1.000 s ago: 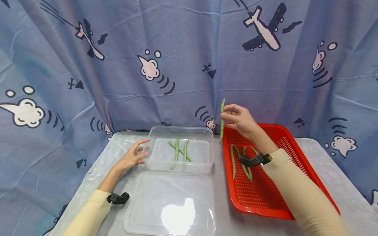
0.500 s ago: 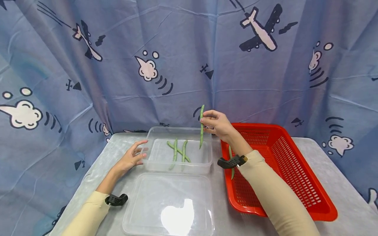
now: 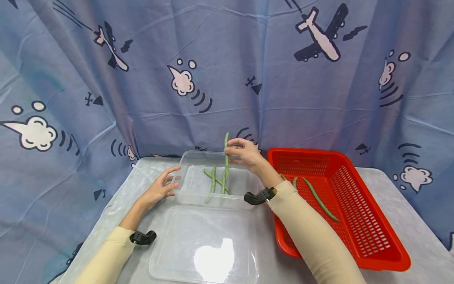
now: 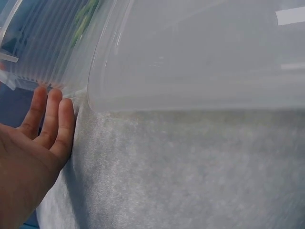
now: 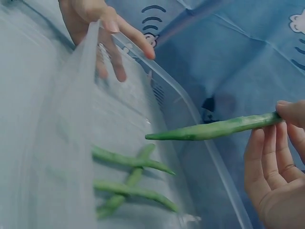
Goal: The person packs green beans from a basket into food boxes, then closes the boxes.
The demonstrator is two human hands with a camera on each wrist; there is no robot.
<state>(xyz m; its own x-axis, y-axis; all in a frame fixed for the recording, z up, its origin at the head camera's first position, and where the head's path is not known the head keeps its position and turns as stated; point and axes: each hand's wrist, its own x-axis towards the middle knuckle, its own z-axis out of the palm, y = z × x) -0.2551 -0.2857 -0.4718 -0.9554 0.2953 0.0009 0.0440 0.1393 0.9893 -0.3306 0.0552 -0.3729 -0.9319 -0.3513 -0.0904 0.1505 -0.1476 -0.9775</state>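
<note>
Along the far side hangs a creased blue curtain (image 3: 142,79) with planes and puffy clouds printed on it. On the left, the person's left hand (image 3: 158,189) is at the left end of a clear plastic box (image 3: 202,157), fingers spread and a little bent, not wrapped around anything. The box has round corners and smooth, see-through walls. Inside lie three thin, bumpy green beans (image 3: 213,181), some crossing. Just on the near side is a flat clear lid (image 3: 181,244) with a shiny white patch of light. Over the right part of the box, the right hand (image 3: 248,154) pinches one long green bean (image 3: 227,163) between thumb and fingers. That bean stands nearly upright, its low end pointing into the box. To the right sits a hard red plastic basket (image 3: 349,221), full of little holes, with more beans (image 3: 319,200) in it. Pale, fuzzy cloth (image 3: 376,181) lies under everything.
</note>
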